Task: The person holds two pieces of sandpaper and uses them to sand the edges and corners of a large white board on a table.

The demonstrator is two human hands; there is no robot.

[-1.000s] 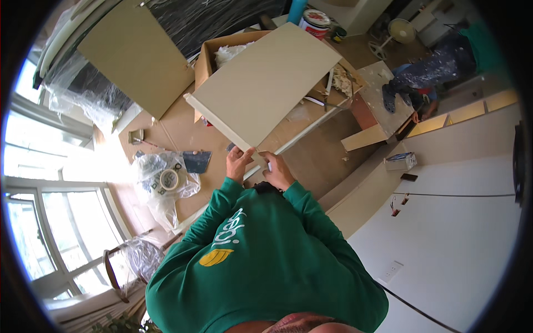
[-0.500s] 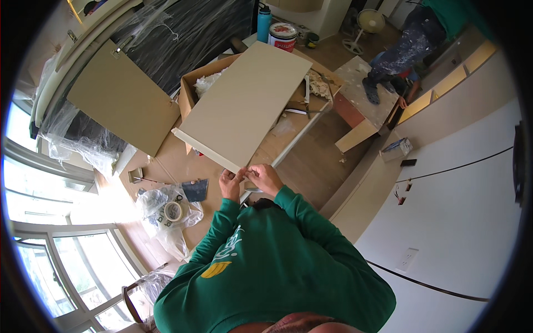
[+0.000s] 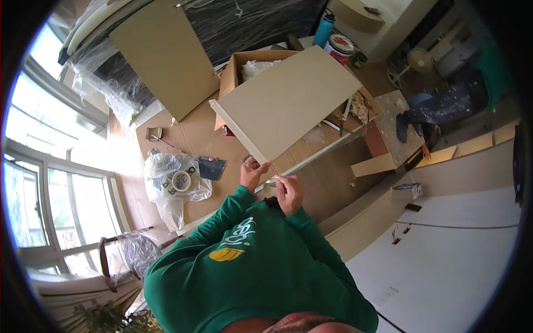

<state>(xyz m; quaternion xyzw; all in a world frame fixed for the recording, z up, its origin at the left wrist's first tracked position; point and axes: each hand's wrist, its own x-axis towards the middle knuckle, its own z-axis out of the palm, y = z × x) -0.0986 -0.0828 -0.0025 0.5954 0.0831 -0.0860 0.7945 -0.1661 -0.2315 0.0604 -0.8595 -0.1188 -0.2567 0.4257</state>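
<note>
A large beige panel (image 3: 286, 102) rests over an open cardboard box (image 3: 226, 84). Along its near-left edge runs a pale strip (image 3: 236, 130) that looks like masking tape. My left hand (image 3: 253, 173) is closed on the panel's near corner, its thumb and fingers at the end of the strip. Just to the right and apart from the panel, my right hand (image 3: 290, 195) is pinched closed. Something small and pale shows at its fingertips, too small to name. A tape roll (image 3: 181, 181) lies on a crumpled plastic bag (image 3: 194, 193) to my left.
A second beige panel (image 3: 166, 55) leans at the far left. Beside the bag is a dark flat sheet (image 3: 211, 168). A blue bottle (image 3: 323, 30) and a paint can (image 3: 339, 47) stand at the back. At right, a co-worker's leg (image 3: 444, 105) is on a low platform (image 3: 391, 125).
My right hand has come away from the panel's corner toward me and to the right. My left hand stays at the corner. The whole view has shifted.
</note>
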